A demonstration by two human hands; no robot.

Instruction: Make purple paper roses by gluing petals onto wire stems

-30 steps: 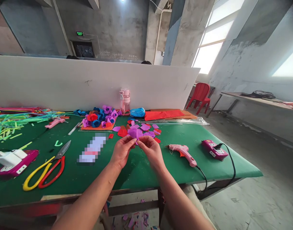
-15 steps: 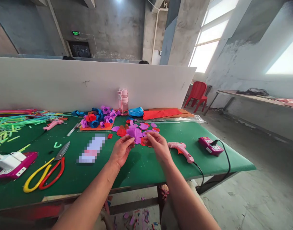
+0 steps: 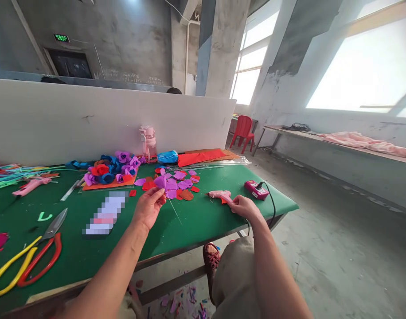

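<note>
My left hand pinches a purple petal piece that stands up above its fingertips; a thin pale strand trails down to the right from it. At the right, my right hand has its fingers closed around the handle of a pink glue gun, whose nozzle points left over the green table. Between the hands lie loose purple petals, with red ones and a brown-red one among them.
Finished-looking flowers in purple, blue and red sit left on an orange sheet. Scissors lie at the front left, a second pink glue gun beyond. A pink bottle stands by the white board. A corded magenta power block is at right.
My right hand has left the purple piece, moved right and taken hold of the glue gun's handle. My left hand keeps the purple piece. The view has turned to the right.
</note>
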